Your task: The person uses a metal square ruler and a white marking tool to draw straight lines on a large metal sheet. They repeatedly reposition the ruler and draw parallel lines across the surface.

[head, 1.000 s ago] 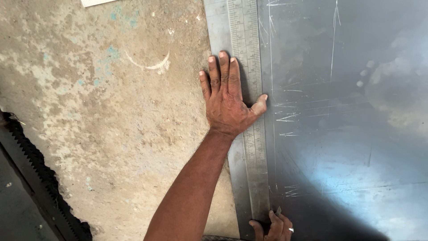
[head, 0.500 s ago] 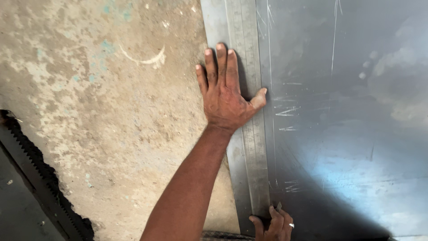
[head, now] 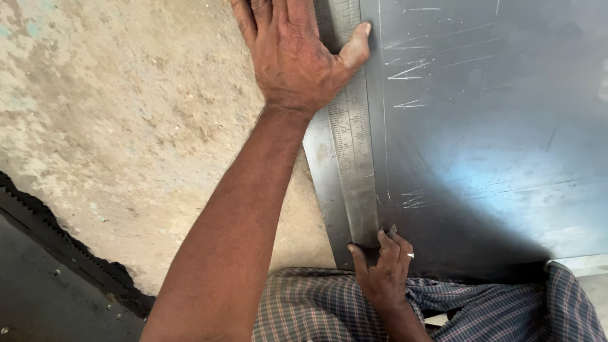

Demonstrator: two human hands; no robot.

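Note:
My left hand [head: 294,54] lies flat, palm down, on a long steel ruler [head: 354,158], with the thumb spread out to the ruler's right edge. The ruler runs along the left edge of a grey metal sheet [head: 494,139] that bears several scratched lines. My right hand [head: 383,272], with a ring on one finger, is curled at the ruler's near end. A small pointed metal piece [head: 392,230] shows between its fingers, touching the sheet next to the ruler. My fingertips at the top are cut off by the frame.
The sheet rests on a rough concrete floor [head: 126,126]. A dark toothed strip [head: 57,234] crosses the lower left corner. Checked cloth [head: 494,310] over my legs fills the bottom edge.
The view has dropped nearer, so my left hand now sits at the top of the frame and my right hand shows fully. Both hands stay on the ruler.

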